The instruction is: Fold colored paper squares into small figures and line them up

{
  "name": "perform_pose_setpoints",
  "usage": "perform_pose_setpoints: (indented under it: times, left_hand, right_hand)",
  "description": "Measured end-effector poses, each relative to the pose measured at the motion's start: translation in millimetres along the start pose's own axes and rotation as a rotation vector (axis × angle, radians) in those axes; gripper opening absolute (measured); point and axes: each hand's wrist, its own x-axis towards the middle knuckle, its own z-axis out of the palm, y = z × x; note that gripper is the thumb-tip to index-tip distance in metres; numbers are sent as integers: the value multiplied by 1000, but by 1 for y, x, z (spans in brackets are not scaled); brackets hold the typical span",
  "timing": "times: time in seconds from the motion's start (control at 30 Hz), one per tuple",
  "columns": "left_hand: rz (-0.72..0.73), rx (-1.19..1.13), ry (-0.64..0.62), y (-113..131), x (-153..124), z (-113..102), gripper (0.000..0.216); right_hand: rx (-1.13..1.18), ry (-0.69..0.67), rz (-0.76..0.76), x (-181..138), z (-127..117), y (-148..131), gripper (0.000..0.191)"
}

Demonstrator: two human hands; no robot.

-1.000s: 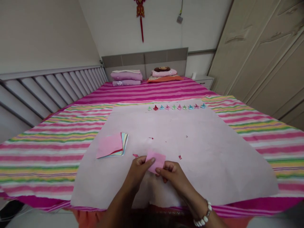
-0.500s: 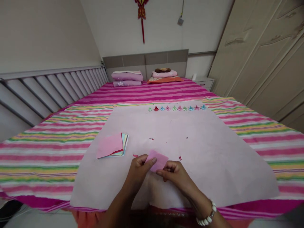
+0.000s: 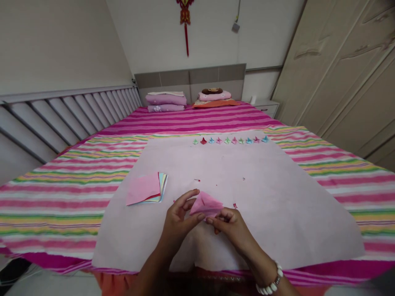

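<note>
A small pink sheet of folding paper [image 3: 207,204] is held between my two hands, its layers partly spread into a pointed, triangular shape. My left hand [image 3: 180,216] grips its left side, thumb in front on the lower edge and the forefinger raised at the upper left. At the lower right corner, my right hand [image 3: 227,220] pinches the paper between thumb and fingers. To the left lies a stack of coloured paper squares [image 3: 143,189], pink on top with red, yellow and blue edges showing.
Everything lies on a large pale sheet [image 3: 277,205] over a striped bed cover [image 3: 333,164]. Several small folded paper pieces [image 3: 227,140] form a row along its far edge. Tiny red scraps [image 3: 235,206] and a thin red-tipped piece [image 3: 197,180] lie beyond my hands. Bed rails [image 3: 77,107] run along the left.
The pink paper has gone from a flat folded square to a partly opened, pointed shape. My left fingers have lifted and spread behind it. My right hand keeps its pinch.
</note>
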Motion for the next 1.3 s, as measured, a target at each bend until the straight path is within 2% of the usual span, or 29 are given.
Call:
perform_pose_setpoints:
  times: [0.2,0.33,0.5,0.6,0.67,0.8,0.9,1.07,1.3]
  left_hand:
    - [-87,-20,144,2,3,-3,27]
    - [-128,-51,77,4,4,-4,26]
    - [-197,-116,-11,8,1,-3,55]
    - [-219,-62,-96,9,-1,-2,35]
    - [-223,-4,-97,10,-2,-1,25]
    - [-249,75,-48,14,-1,1,25]
    - [-284,71,-70,16,-1,2,20]
    - [-354,33,-107,12,-1,1,26]
    - [-374,36,-108,13,-2,0,27]
  right_hand:
    - [-30,-25,-29,-2,2,-3,31]
    - [-28,-46,-39,-2,3,-3,28]
    - [12,-74,-53,-2,2,-3,16]
    - [25,-77,-59,-2,3,-4,14]
    - [26,-81,-59,-2,3,-4,14]
    - [-15,-84,-81,-3,4,-5,11]
    - [-42,-89,-101,-4,4,-4,7]
    - [-13,-115,-100,-4,3,-1,5]
    - [-4,-157,-87,-6,4,-5,8]
